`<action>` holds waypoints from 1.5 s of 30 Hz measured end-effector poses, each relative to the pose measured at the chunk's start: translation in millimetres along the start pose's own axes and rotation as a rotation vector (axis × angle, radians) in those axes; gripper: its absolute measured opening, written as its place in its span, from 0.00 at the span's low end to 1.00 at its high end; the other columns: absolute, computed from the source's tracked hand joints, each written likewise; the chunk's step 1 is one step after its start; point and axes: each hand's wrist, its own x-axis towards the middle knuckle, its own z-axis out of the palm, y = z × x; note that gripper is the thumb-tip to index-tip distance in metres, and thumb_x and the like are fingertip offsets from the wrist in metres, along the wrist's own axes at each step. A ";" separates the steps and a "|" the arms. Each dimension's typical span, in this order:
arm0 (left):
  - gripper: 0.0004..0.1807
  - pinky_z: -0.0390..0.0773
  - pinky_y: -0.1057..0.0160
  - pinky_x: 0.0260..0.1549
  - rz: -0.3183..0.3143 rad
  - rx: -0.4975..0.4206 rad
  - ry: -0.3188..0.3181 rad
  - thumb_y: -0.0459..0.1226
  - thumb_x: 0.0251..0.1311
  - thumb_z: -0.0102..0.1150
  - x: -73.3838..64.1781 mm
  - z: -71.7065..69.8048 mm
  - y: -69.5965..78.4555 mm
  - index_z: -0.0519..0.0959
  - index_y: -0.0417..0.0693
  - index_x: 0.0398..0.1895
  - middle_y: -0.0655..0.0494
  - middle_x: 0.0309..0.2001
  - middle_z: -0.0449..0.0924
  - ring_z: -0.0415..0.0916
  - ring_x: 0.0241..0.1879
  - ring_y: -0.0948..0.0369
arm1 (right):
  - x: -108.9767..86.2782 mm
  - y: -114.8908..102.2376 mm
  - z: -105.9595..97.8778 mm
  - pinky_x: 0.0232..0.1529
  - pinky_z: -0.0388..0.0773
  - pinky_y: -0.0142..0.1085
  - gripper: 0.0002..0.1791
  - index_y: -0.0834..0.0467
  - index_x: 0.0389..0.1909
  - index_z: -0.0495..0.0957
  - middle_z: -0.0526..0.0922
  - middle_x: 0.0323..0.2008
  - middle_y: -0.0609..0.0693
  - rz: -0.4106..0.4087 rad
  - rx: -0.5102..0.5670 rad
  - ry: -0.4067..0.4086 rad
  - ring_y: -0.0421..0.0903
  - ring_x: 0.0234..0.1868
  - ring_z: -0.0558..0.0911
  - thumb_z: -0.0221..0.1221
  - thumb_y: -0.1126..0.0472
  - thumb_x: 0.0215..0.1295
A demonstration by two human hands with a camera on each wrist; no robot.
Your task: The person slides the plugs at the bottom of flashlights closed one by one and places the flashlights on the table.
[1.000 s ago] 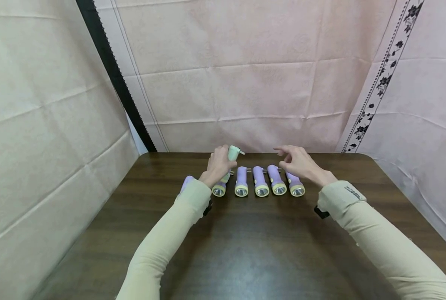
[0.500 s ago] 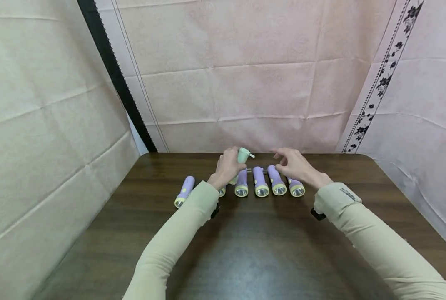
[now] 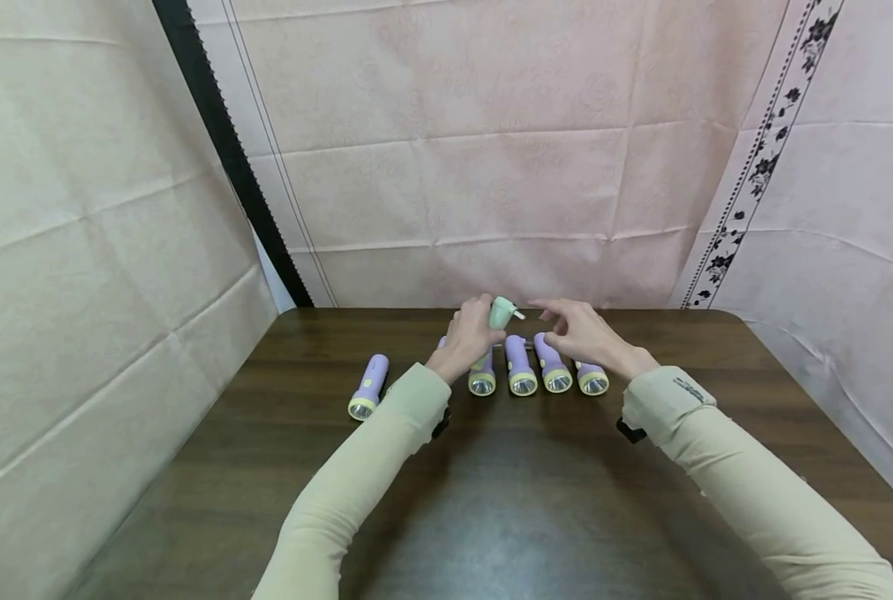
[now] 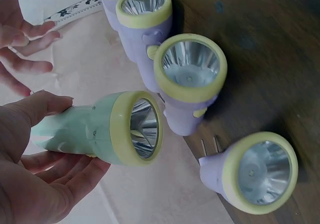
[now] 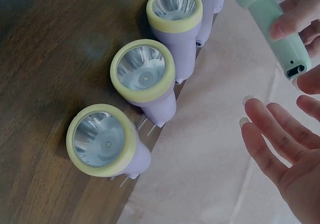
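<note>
Mint-green plastic marks the torch (image 3: pixel 502 312) we see held off the counter (image 3: pixel 431 500), inside the left hand's grip (image 3: pixel 467 337), whose thumb and fingers are wrapped round its barrel. Its lens end faces back towards the wearer, and its tail points towards the right hand's grip (image 3: pixel 584 333). That right grip has its fingers apart and loosely bent, near the tail; whether a fingertip touches it we cannot tell.

We count 1 mint-green torch and 5 plainly visible lilac torches (image 3: pixel 521 367), plus a lilac sliver (image 3: pixel 442 342) mostly hidden behind the left hand. Of those 5, 4 stand out in a row beneath and between the hands, and 1 lies apart on the left, tilted; all 5 turn their lenses our way.

Each torch is a smooth tapering cylinder flaring to a round pale-yellow rim around a shiny silver reflector. Thin metal prongs (image 4: pixel 216 144) jut from some lilac bodies, and we make out a dark slot in the green tail. The counter is dark brown with a wood grain; behind it hangs creased pinkish cloth (image 3: pixel 521 192).
</note>
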 end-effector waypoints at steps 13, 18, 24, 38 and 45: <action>0.24 0.78 0.59 0.31 0.067 -0.067 -0.026 0.36 0.50 0.68 -3.0 -0.6 7.6 0.72 0.46 0.51 0.50 0.37 0.81 0.80 0.33 0.55 | 1.0 -4.4 0.6 0.32 0.76 0.36 0.32 0.56 0.67 0.68 0.80 0.50 0.58 -0.028 0.022 -0.053 0.45 0.30 0.80 0.57 0.67 0.59; 0.23 0.79 0.57 0.32 0.083 -0.065 -0.006 0.36 0.50 0.68 -2.5 0.9 6.9 0.73 0.45 0.50 0.48 0.37 0.82 0.81 0.33 0.52 | 1.2 -2.5 3.0 0.31 0.76 0.36 0.33 0.57 0.67 0.67 0.81 0.48 0.57 -0.042 0.032 -0.055 0.45 0.30 0.80 0.58 0.68 0.58; 0.23 0.80 0.56 0.35 0.112 -0.081 0.014 0.37 0.50 0.70 -3.1 2.4 4.9 0.75 0.46 0.50 0.48 0.40 0.84 0.82 0.36 0.52 | 1.8 -2.5 4.2 0.32 0.78 0.37 0.32 0.60 0.66 0.69 0.82 0.40 0.58 -0.051 0.054 -0.032 0.47 0.31 0.82 0.59 0.69 0.56; 0.23 0.80 0.57 0.35 0.142 -0.125 0.014 0.38 0.50 0.70 -4.0 3.9 8.1 0.77 0.45 0.50 0.47 0.39 0.84 0.82 0.36 0.53 | 0.2 -3.0 2.3 0.33 0.76 0.34 0.33 0.61 0.65 0.70 0.77 0.33 0.57 -0.043 0.074 0.004 0.46 0.31 0.81 0.59 0.71 0.54; 0.24 0.80 0.59 0.36 0.158 -0.146 0.015 0.37 0.49 0.71 -4.9 2.9 10.5 0.77 0.44 0.52 0.47 0.40 0.84 0.82 0.36 0.54 | -0.2 -2.3 1.2 0.34 0.75 0.35 0.33 0.62 0.64 0.70 0.77 0.32 0.55 -0.049 0.061 0.020 0.47 0.31 0.81 0.59 0.73 0.53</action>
